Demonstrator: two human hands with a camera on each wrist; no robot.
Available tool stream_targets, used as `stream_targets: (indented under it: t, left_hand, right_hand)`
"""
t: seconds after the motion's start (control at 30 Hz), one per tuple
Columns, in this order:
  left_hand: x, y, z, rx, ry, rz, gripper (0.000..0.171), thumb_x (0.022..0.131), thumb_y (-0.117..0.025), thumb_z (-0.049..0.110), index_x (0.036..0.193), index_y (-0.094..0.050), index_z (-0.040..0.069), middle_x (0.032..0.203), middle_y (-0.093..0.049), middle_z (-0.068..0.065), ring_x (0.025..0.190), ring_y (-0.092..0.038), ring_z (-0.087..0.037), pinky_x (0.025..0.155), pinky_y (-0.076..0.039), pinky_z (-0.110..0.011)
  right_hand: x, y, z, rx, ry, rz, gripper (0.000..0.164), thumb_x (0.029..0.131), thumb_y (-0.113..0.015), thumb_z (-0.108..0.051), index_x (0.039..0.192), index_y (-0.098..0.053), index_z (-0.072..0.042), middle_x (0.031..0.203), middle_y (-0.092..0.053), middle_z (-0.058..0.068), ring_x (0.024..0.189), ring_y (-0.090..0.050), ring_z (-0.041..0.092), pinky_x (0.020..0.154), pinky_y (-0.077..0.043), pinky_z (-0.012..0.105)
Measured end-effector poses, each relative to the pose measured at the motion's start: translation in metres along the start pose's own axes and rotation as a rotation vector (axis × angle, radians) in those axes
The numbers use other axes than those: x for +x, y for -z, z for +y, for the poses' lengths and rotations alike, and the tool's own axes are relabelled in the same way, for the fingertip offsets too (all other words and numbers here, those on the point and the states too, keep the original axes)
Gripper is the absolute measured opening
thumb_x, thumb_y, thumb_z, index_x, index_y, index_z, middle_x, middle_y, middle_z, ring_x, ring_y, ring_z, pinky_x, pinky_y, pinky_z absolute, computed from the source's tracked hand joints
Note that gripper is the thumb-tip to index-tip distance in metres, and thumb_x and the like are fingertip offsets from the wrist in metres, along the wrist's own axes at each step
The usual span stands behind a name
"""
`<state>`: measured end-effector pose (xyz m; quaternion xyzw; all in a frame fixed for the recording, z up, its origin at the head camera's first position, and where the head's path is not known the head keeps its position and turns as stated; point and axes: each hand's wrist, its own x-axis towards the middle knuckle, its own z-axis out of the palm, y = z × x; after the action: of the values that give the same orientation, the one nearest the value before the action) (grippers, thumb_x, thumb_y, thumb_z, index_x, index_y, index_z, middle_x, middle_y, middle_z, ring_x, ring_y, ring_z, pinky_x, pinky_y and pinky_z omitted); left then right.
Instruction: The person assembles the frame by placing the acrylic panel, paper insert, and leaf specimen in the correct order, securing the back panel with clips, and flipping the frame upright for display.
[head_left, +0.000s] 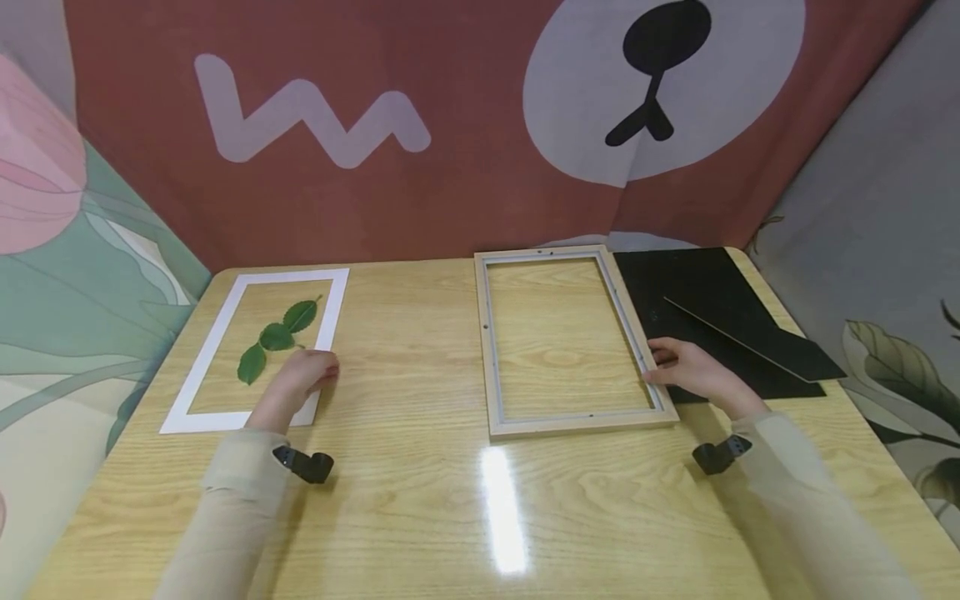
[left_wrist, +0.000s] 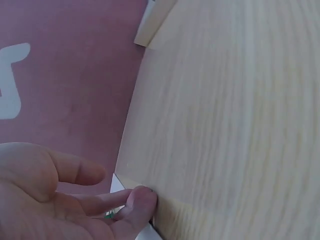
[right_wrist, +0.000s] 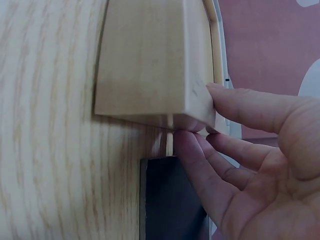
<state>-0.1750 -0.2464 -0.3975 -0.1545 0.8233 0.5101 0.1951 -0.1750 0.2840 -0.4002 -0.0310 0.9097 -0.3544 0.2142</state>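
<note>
A white rectangular mat [head_left: 202, 371] lies at the left of the table, with a sprig of green leaves [head_left: 277, 336] inside its border. At the mat's right edge is my left hand [head_left: 298, 382], its fingertips touching the edge and its thumb held apart from them in the left wrist view. To the right lies a pale wooden picture frame [head_left: 491, 367], its opening showing the tabletop. My right hand [head_left: 693, 371] grips the frame's right side, thumb [right_wrist: 245, 102] on the upper side and fingers against the outer side.
Beyond the right hand a black board [head_left: 697, 283] lies flat, with a black flap [head_left: 802, 354] standing up at an angle from it. A red patterned wall covering [head_left: 450, 200] borders the table's back edge. Bare wood [head_left: 412, 350] separates the mat from the frame.
</note>
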Motion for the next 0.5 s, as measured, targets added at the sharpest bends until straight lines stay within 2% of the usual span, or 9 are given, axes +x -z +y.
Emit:
stream_targets:
  t: [0.07, 0.13, 0.3, 0.5]
  left_hand:
    - [-0.0006, -0.0003, 0.0032, -0.070, 0.018, -0.026, 0.042, 0.097, -0.036, 0.009, 0.128, -0.037, -0.019, 0.108, -0.050, -0.012, 0.089, -0.053, -0.008, 0.085, -0.052, -0.019]
    - [-0.0009, -0.0004, 0.0057, -0.125, 0.026, -0.042, 0.033, 0.097, -0.036, 0.010, 0.121, -0.041, -0.012, 0.098, -0.050, -0.004, 0.084, -0.051, -0.005, 0.079, -0.052, -0.015]
    - [-0.0003, -0.0005, 0.0083, -0.192, 0.050, -0.046, 0.025, 0.099, -0.035, 0.015, 0.112, -0.045, -0.003, 0.094, -0.051, 0.000, 0.081, -0.052, -0.003, 0.077, -0.051, -0.014]
    - [0.0009, -0.0027, 0.0098, -0.171, 0.070, -0.036, 0.049, 0.099, -0.034, 0.021, 0.133, -0.034, -0.014, 0.104, -0.049, -0.003, 0.086, -0.051, -0.004, 0.085, -0.049, -0.016]
  right_hand:
    - [0.0001, 0.0003, 0.0006, 0.001, 0.007, -0.001, 0.068, 0.092, -0.062, -0.016, 0.139, -0.027, 0.018, 0.123, -0.048, 0.034, 0.106, -0.053, 0.038, 0.086, -0.052, 0.039]
    - [0.0002, 0.0004, 0.0012, 0.008, 0.011, -0.003, 0.067, 0.092, -0.062, -0.016, 0.139, -0.027, 0.018, 0.123, -0.048, 0.034, 0.106, -0.053, 0.038, 0.085, -0.052, 0.038]
    - [0.0011, 0.0001, 0.0027, 0.017, 0.016, 0.002, 0.067, 0.092, -0.062, -0.015, 0.139, -0.028, 0.018, 0.122, -0.048, 0.034, 0.106, -0.053, 0.037, 0.084, -0.052, 0.036]
    - [0.0010, -0.0007, 0.0040, 0.022, 0.017, 0.013, 0.068, 0.092, -0.062, -0.015, 0.139, -0.027, 0.018, 0.122, -0.048, 0.034, 0.106, -0.053, 0.038, 0.083, -0.052, 0.033]
